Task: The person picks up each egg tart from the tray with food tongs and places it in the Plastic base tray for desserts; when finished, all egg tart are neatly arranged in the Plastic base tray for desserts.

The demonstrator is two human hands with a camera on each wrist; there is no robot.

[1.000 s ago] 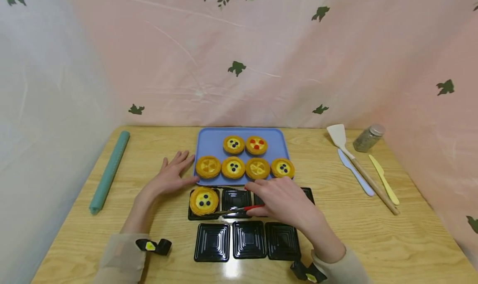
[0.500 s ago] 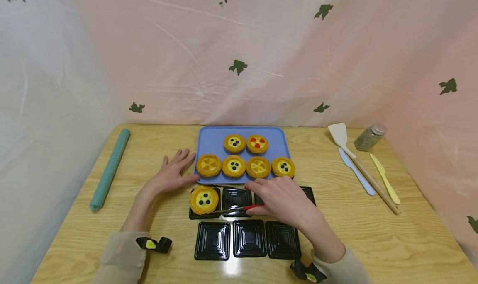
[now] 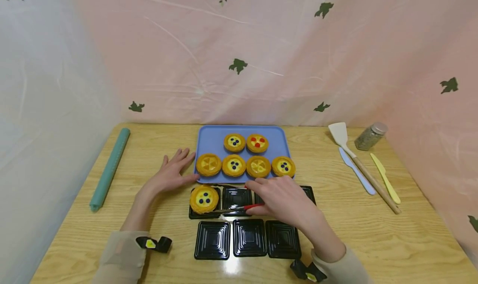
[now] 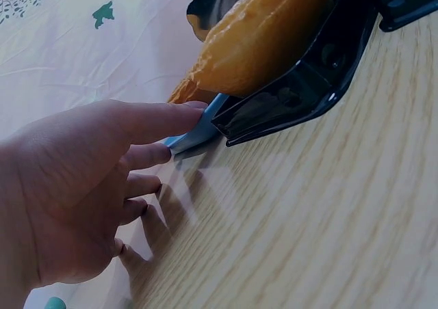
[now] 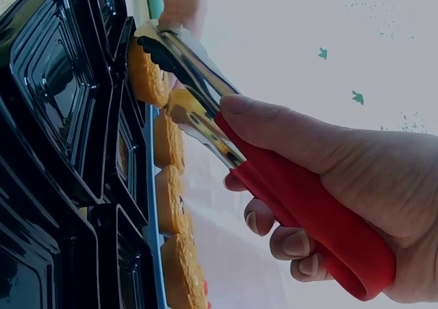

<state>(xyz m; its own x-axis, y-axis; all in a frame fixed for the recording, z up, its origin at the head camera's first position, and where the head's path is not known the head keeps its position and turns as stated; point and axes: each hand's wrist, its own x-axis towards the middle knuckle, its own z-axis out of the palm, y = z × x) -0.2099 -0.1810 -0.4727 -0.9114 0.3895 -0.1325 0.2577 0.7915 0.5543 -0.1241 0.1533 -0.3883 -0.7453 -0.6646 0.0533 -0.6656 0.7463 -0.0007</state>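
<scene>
My right hand (image 3: 284, 201) grips a pair of red-handled metal tongs (image 5: 294, 199). The two tong arms reach left, one on either side of a blueberry-topped tart (image 3: 204, 198) that sits a little tilted on the far-left black plastic tray (image 3: 195, 213). A scalloped tong end (image 4: 219, 8) shows right behind that tart in the left wrist view. Fingers spread, my left hand (image 3: 169, 174) rests by the left edge of the blue serving tray (image 3: 209, 139). Its thumb touches the tray's front left corner, close to the black tray.
Several fruit tarts (image 3: 233, 166) stand on the blue tray. More black trays (image 3: 249, 238) form two rows before it. A teal rolled mat (image 3: 110, 170) lies at left. At right are a spatula (image 3: 345, 141), a blue knife (image 3: 356, 170), a yellow knife (image 3: 385, 178) and a jar (image 3: 371, 137).
</scene>
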